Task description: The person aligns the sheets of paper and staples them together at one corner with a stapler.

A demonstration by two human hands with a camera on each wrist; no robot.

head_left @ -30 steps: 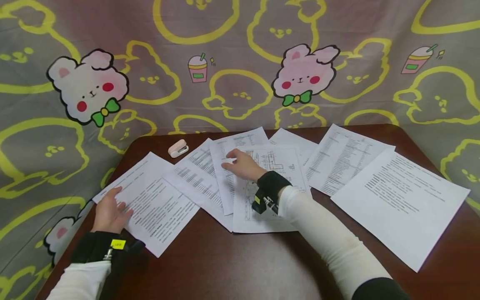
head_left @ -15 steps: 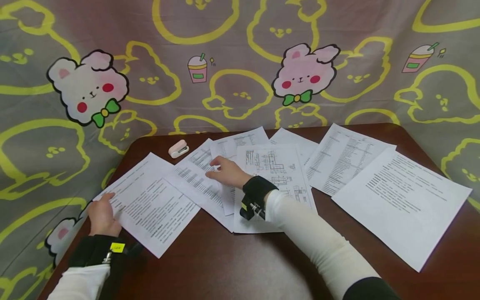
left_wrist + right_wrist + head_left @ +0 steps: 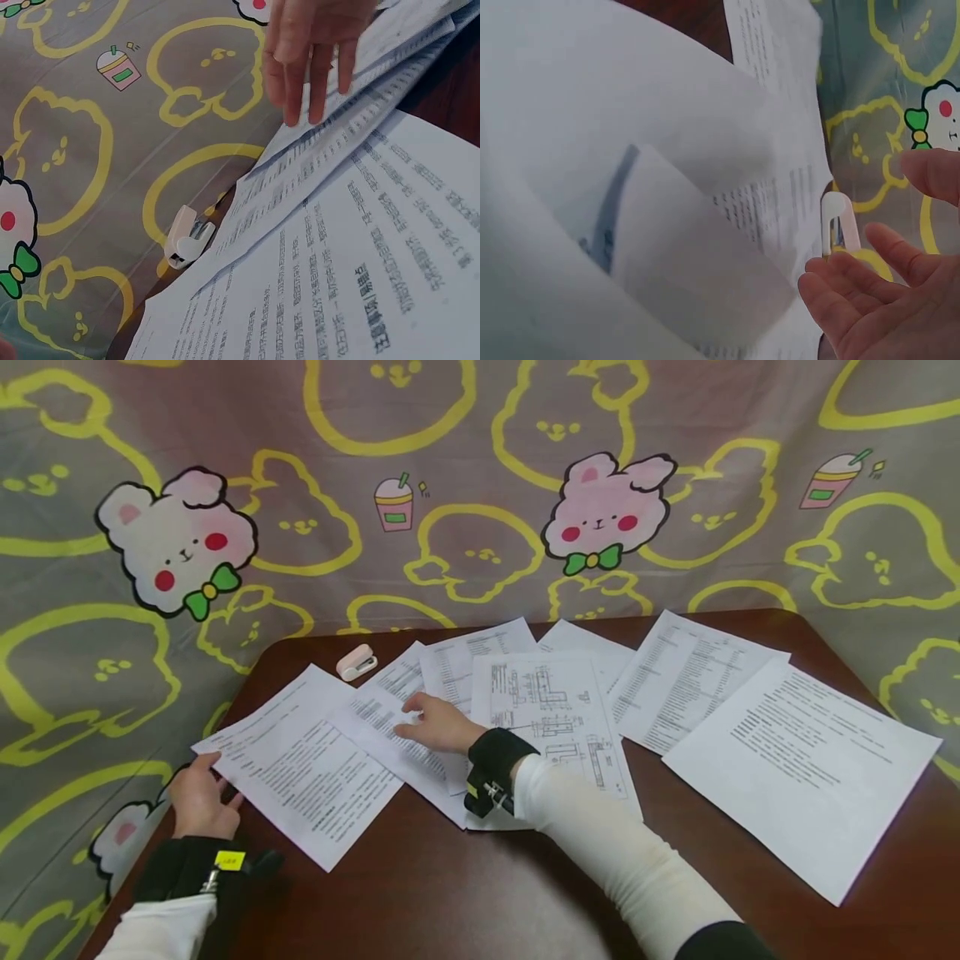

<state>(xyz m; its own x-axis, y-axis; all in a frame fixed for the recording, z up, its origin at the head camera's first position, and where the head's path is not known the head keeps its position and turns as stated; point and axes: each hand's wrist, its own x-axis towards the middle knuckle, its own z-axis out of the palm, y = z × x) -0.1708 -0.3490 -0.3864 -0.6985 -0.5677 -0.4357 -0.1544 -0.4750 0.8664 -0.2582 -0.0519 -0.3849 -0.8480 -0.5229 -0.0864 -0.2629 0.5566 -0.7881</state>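
Observation:
My left hand is at the left edge of the leftmost printed sheet, its fingertips touching the edge near the corner. Whether any finger lies under the paper is hidden. My right hand hovers over the second sheet from the left, thumb and fingers spread apart, holding nothing. The right wrist view shows that same hand loosely open beside the papers. Below its forearm lies a sheet with technical drawings. A small pink and white stapler sits behind the left sheets.
More printed sheets fan out to the right, including a list sheet and a large text page near the right edge. All lie on a dark brown table. A patterned curtain hangs close behind it.
My right hand has moved left and nearer, off the drawing sheet. My left hand has shifted left to the leftmost sheet's edge, and that sheet has slid slightly right.

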